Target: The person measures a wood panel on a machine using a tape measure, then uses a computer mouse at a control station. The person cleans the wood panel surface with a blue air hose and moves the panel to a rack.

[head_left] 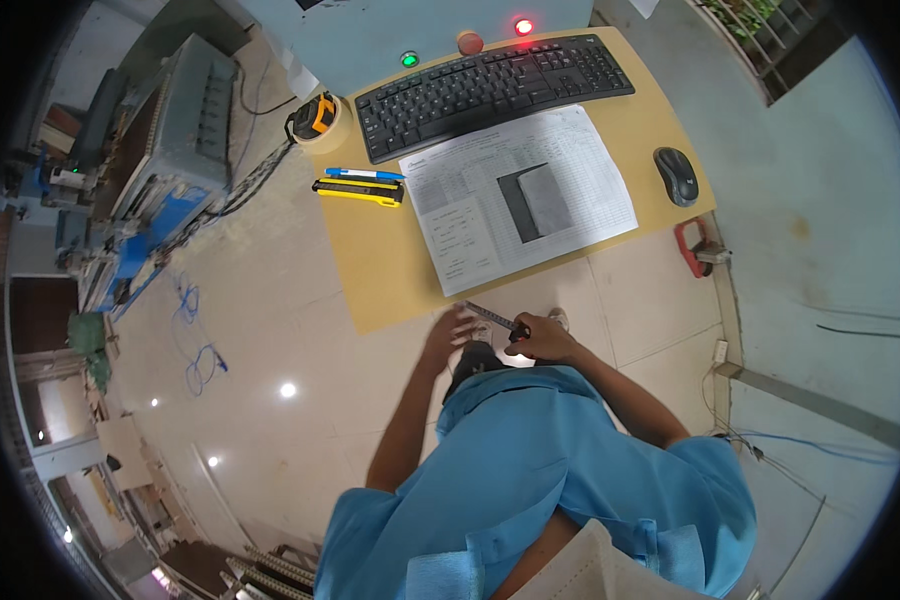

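Observation:
My right hand [545,340] is closed around a small dark tool with a narrow grey, marked strip [490,317] sticking out toward the left; its exact kind is hard to make out. My left hand [450,334] is beside the far end of that strip, its fingers apart and slightly blurred. Whether the fingertips touch the strip is unclear. Both hands are in front of my body, just off the near edge of the yellow desk [375,290]. On the desk lies a printed sheet [595,185] with a dark-and-grey flat rectangular piece [545,203] on it.
A black keyboard [490,85] spans the desk's back, below red and green lights. A mouse [677,177] sits at right. At left are a yellow-black cutter knife [360,191], a blue pen [365,173] and a tape measure [313,116] on a tape roll [328,138]. Blue cable [202,365] crosses the floor.

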### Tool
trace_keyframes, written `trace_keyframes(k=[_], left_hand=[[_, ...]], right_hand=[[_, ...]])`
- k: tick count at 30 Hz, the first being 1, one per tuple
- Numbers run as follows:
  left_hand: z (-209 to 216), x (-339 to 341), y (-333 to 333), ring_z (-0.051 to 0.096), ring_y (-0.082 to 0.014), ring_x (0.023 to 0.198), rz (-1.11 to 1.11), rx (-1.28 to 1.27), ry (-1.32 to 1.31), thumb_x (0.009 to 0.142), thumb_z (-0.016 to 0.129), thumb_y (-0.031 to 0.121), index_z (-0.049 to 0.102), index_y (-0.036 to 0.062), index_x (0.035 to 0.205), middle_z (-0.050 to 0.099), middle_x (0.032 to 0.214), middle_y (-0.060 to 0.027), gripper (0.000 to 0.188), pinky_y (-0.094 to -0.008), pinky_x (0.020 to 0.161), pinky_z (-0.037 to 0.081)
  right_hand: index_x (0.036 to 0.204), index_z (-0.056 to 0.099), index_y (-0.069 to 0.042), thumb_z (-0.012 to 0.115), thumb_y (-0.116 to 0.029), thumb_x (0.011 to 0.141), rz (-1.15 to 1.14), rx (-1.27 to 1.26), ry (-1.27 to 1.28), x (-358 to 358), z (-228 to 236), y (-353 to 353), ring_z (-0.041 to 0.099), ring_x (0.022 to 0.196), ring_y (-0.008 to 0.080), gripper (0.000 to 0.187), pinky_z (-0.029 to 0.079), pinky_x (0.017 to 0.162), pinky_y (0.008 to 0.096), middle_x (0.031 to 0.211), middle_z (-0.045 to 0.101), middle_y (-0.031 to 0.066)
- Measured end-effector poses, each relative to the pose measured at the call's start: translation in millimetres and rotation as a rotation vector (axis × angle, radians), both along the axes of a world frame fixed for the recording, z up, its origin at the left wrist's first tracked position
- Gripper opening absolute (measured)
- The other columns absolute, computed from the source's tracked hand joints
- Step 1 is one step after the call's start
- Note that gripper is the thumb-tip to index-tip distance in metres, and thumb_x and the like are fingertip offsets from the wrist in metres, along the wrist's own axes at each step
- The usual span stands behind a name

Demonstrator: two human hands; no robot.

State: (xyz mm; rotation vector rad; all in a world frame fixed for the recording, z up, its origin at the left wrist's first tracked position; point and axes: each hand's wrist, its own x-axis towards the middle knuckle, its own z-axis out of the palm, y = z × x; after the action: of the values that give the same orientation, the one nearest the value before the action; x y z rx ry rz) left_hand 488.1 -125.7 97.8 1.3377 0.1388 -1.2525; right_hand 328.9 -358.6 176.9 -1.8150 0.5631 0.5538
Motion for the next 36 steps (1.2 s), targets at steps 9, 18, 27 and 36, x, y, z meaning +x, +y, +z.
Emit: trace_keyframes(k=[9,18,27,36], left_hand=[[41.5,-90.2,-22.5,0.065,-0.0255,0.103,0.868,-0.036,0.025,0.103,0.058,0.043,0.048,0.0077,0.132,0.062,0.118,-0.0139,0.047,-0.0398,0.092,0.053],[57.1,-113.3,-15.4,0.057,-0.0083,0.069,1.054,0.055,-0.25,0.099,0.068,0.017,0.065,0.0134,0.115,0.063,0.084,0.0036,0.017,-0.0233,0.064,0.049],[49.2,-142.6,-45.9,0.058,-0.0066,0.074,0.695,0.123,-0.331,0.094,0.071,0.008,0.07,0.0074,0.113,0.067,0.092,0.0003,0.018,-0.0248,0.07,0.05],[105.6,-172.3,-84.6,0.066,-0.0163,0.095,0.294,0.044,0.055,0.106,0.048,0.051,0.061,0.0069,0.125,0.068,0.108,-0.0053,0.05,-0.0316,0.08,0.054]], right_hand=[[0.129,0.061,-0.005,0.083,-0.049,0.067,0.328,0.164,-0.002,-12.2,18.6,-49.2,0.071,0.095,0.0294,0.079,0.055,0.083,0.0376,0.106,0.072,0.0163],[0.129,0.061,-0.004,0.084,-0.047,0.069,0.412,0.263,-0.051,-43.8,19.7,-55.7,0.068,0.101,0.028,0.077,0.054,0.086,0.0359,0.113,0.068,0.0175],[0.148,0.042,-0.005,0.083,-0.051,0.071,0.281,0.26,-0.06,-58.4,32.4,-58.8,0.064,0.114,0.0356,0.099,0.049,0.098,0.0375,0.12,0.066,0.0251],[0.152,0.035,-0.004,0.082,-0.05,0.071,0.305,0.108,-0.154,-42.0,51.2,-39.6,0.068,0.104,0.0402,0.105,0.053,0.091,0.0415,0.114,0.067,0.0274]])
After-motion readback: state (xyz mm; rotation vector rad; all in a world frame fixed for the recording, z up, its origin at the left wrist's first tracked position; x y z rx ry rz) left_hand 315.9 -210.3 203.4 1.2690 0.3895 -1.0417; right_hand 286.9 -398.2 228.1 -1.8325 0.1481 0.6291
